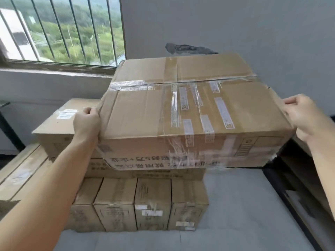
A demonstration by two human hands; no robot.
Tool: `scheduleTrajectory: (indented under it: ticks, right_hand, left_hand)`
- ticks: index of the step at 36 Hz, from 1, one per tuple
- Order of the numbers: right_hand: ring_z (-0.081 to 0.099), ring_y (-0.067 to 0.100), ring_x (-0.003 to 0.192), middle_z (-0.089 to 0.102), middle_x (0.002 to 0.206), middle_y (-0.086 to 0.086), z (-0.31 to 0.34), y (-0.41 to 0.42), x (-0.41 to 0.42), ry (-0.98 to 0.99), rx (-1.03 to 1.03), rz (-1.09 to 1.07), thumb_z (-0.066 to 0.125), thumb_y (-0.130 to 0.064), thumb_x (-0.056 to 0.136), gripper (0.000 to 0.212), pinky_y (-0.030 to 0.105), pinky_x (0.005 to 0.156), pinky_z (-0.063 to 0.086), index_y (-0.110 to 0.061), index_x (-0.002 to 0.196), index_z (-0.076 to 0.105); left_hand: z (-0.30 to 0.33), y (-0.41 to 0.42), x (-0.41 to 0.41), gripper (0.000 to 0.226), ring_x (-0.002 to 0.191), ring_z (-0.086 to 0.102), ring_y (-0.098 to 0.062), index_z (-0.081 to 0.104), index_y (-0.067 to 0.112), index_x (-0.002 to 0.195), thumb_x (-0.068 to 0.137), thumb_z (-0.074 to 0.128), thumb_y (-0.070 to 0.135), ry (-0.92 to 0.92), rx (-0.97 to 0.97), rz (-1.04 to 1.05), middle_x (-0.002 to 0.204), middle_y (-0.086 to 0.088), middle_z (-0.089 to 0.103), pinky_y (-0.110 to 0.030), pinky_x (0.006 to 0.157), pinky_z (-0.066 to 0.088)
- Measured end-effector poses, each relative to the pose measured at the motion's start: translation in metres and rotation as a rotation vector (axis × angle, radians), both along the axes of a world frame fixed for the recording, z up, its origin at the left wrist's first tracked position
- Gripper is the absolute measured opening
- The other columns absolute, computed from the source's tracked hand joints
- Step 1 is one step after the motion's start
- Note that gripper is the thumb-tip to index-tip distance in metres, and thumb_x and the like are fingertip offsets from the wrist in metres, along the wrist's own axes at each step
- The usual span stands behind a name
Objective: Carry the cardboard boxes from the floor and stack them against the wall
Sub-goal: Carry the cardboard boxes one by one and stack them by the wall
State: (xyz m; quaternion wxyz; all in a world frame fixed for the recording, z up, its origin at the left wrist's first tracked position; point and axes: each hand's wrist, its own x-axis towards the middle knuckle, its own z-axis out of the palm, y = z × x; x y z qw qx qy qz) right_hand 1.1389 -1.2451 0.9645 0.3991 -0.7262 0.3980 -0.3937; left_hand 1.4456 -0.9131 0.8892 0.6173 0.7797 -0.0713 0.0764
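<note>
A large taped cardboard box (184, 109) fills the centre of the view, tilted slightly and held at chest height over a stack. My left hand (87, 122) grips its left edge, and my right hand (302, 116) grips its right edge. Under it sits a wide flat box (59, 131) on another printed box (148, 173), and below those stands a row of several narrow boxes (154, 203) on the floor. The stack stands close to the grey wall (235, 24).
A barred window (61, 29) with a ledge lies at the upper left. Long flat boxes (23, 171) lie at the left. Dark shelving or a frame (299, 187) runs along the right. Grey floor (235, 205) shows in front of and to the right of the stack.
</note>
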Motion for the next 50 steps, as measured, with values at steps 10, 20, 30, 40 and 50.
scheduleTrajectory:
  ticks: [10,20,30,40,50]
  right_hand:
    - [0.047,0.01,0.064,0.048,0.075,-0.004,0.001,-0.119,0.119,-0.043,0.014,0.014,0.062,-0.04,0.091,0.032,0.027,0.057,0.038,-0.024,0.073,0.041]
    - [0.05,0.018,0.069,0.052,0.079,0.003,-0.05,-0.187,0.198,0.055,0.202,-0.032,0.056,-0.015,0.094,0.022,0.034,0.065,0.041,-0.018,0.075,0.045]
    - [0.055,0.025,0.079,0.06,0.094,0.01,-0.12,-0.205,0.229,0.101,0.35,-0.075,0.059,-0.038,0.093,0.025,0.038,0.069,0.043,-0.021,0.08,0.046]
    - [0.058,0.032,0.101,0.058,0.099,0.005,-0.135,-0.22,0.231,0.183,0.319,-0.097,0.05,-0.029,0.098,0.014,0.044,0.084,0.049,-0.019,0.088,0.049]
    - [0.032,0.012,0.138,0.035,0.15,0.0,-0.125,-0.137,0.163,0.143,0.076,0.088,0.047,-0.023,0.099,0.047,0.024,0.108,0.026,-0.015,0.142,0.033]
  left_hand:
    - [0.01,-0.098,0.108,0.025,0.074,0.038,-0.02,0.048,0.01,0.071,0.092,0.043,0.021,-0.042,0.025,0.07,0.064,-0.003,0.041,-0.032,0.065,0.03]
    - [-0.012,-0.178,0.196,0.023,0.073,0.037,-0.023,0.048,0.005,0.073,0.092,0.041,0.016,0.015,0.175,0.031,0.068,-0.009,0.041,-0.033,0.066,0.029]
    - [-0.054,-0.203,0.227,0.027,0.08,0.041,-0.02,0.044,0.015,0.069,0.096,0.039,0.016,0.115,0.321,-0.006,0.067,-0.001,0.041,-0.029,0.065,0.028]
    - [-0.055,-0.197,0.235,0.03,0.074,0.044,-0.027,0.056,-0.005,0.09,0.095,0.04,0.02,0.134,0.41,-0.065,0.072,-0.013,0.047,-0.034,0.062,0.033]
    - [-0.045,-0.152,0.132,0.033,0.106,0.051,-0.02,0.046,0.005,0.127,0.097,0.047,0.017,-0.198,0.413,-0.166,0.117,-0.01,0.055,-0.032,0.084,0.039]
